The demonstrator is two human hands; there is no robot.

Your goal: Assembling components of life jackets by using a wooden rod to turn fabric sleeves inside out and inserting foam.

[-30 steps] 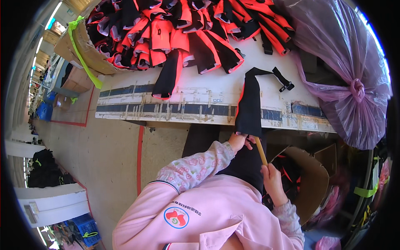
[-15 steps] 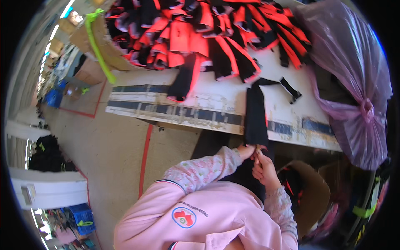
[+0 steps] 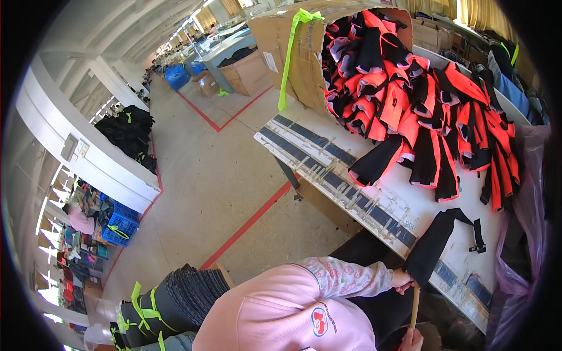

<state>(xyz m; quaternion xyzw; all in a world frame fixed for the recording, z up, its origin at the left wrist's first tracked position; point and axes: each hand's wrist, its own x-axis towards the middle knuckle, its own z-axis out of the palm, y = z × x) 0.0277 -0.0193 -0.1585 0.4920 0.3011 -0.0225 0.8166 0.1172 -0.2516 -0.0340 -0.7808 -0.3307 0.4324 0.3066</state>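
Observation:
A black fabric sleeve (image 3: 432,245) lies over the near edge of the table, its lower end hanging off. From its far end a thin black strap with a buckle (image 3: 479,241) trails across the tabletop. My left hand (image 3: 402,281) is closed on the sleeve's lower end, fingers pinched together. Below it, my right hand (image 3: 411,340) grips the lower part of a light wooden stick (image 3: 415,307). The stick's upper end meets the sleeve's end beside my left fingers; whether it sits inside is hidden.
A cardboard box (image 3: 293,47) on its side spills many black and red-orange sleeves (image 3: 392,93) onto the white table (image 3: 398,199). A purple plastic bag (image 3: 515,257) hangs at the right. Stacked black pieces (image 3: 187,298) tied with yellow-green strips stand at lower left.
The whole view has swung toward the left. My right hand has drawn down and away from my left hand, and the wooden stick now shows between them. My left hand stays at the sleeve's end.

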